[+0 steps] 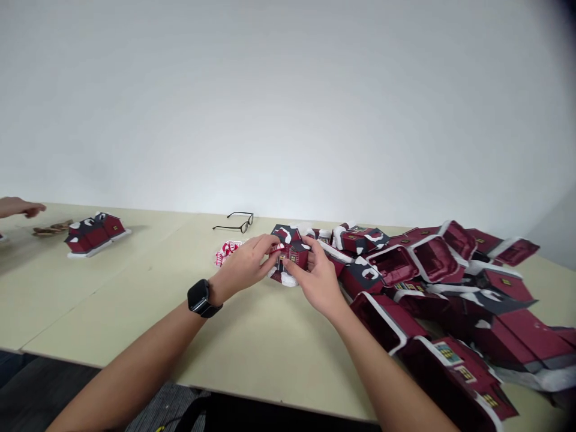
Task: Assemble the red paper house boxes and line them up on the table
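A small dark-red model house [294,259] with a dark, snow-patched roof is held tilted above the table, in front of me. My right hand [318,277] grips it from the right, thumb across the front wall. My left hand [249,263], wearing a black watch on the wrist, is closed in a pinch at the house's left side. Between its fingertips shows a small red-and-white striped piece [278,246], held against the front of the house. Partly behind my left hand lies a heap of similar red-and-white pieces [226,252].
Many model houses [434,258] are piled on the right, some showing hollow undersides. Black-framed glasses [243,225] lie behind my left hand. Farther left stands another model house [95,233], beside flat brown pieces [51,228] and another person's hand [20,207]. A wall rises behind the table [144,306].
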`<state>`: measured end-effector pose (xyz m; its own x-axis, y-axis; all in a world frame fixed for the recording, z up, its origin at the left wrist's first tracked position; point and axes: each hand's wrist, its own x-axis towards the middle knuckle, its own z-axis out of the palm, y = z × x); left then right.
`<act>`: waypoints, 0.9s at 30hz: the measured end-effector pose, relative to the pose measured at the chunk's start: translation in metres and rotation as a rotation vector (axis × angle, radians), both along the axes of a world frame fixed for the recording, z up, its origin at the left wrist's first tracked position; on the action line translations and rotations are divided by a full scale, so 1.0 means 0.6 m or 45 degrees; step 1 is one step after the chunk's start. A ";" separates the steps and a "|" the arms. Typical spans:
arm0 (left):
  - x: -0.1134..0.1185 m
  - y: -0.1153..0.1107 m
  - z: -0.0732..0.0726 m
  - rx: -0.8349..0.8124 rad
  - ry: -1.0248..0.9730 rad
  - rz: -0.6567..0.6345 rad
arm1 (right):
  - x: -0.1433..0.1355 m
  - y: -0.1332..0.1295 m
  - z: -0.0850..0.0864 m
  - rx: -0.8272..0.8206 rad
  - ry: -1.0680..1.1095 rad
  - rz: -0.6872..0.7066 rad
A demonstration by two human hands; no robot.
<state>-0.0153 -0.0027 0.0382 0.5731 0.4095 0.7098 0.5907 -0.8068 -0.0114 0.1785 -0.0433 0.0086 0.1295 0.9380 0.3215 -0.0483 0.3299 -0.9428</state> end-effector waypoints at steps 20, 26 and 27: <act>-0.018 0.025 -0.005 0.437 -0.136 -0.196 | 0.003 -0.007 0.020 -0.117 -0.041 0.098; -0.017 0.012 0.009 0.474 -0.009 -0.224 | 0.002 -0.010 0.026 -0.137 -0.014 0.142; -0.017 0.011 0.011 0.481 0.004 -0.218 | 0.002 -0.010 0.026 -0.147 -0.006 0.142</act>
